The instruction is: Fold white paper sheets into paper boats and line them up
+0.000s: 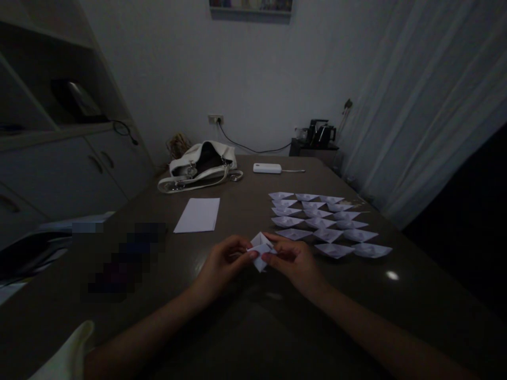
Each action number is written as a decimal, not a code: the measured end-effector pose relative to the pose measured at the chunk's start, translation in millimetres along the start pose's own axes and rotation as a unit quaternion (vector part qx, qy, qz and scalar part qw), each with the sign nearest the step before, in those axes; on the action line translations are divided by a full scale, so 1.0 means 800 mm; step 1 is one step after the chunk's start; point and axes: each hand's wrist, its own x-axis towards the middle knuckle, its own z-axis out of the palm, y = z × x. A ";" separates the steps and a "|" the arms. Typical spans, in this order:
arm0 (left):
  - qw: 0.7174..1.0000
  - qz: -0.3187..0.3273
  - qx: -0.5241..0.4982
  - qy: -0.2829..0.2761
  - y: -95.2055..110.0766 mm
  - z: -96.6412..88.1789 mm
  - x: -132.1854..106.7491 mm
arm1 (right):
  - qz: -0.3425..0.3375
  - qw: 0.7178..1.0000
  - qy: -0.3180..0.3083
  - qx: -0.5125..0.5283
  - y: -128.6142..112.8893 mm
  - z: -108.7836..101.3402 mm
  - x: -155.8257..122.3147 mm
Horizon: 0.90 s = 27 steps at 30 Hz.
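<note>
Folded paper [260, 249], white and creased into a small pointed shape, sits just above the tabletop [253, 327] near its front edge. The left grip [219, 266] pinches its left side and the right grip [295, 261] pinches its right. Rows of white paper boats [328, 221] lie toward the right edge. Any writing is unreadable in the dim light.

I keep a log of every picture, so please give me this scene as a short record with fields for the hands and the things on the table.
left hand: pinches the folded white paper from the left
right hand: grips the same paper from the right
paper boats: in rows on the table, right of the hands
paper sheets: flat, beyond the left hand
far end: white handbag, white flat device with cable
</note>
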 end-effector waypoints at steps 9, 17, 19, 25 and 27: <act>0.997 -0.063 -0.053 0.001 0.007 0.003 -0.002 | 0.047 0.995 -0.015 -0.085 -0.005 -0.002 -0.002; 0.994 -0.095 -0.047 0.010 0.008 0.005 -0.003 | -0.039 0.980 0.034 -0.195 -0.011 -0.003 -0.003; 0.994 -0.099 -0.045 0.014 0.008 0.005 -0.003 | -0.057 0.973 0.049 -0.216 -0.011 -0.003 -0.005; 0.990 -0.111 -0.081 -0.003 0.006 0.004 -0.003 | -0.027 0.972 0.048 -0.228 -0.016 -0.003 -0.006; 0.990 -0.108 -0.089 -0.006 0.005 0.004 -0.003 | -0.013 0.979 0.038 -0.198 -0.016 -0.005 -0.006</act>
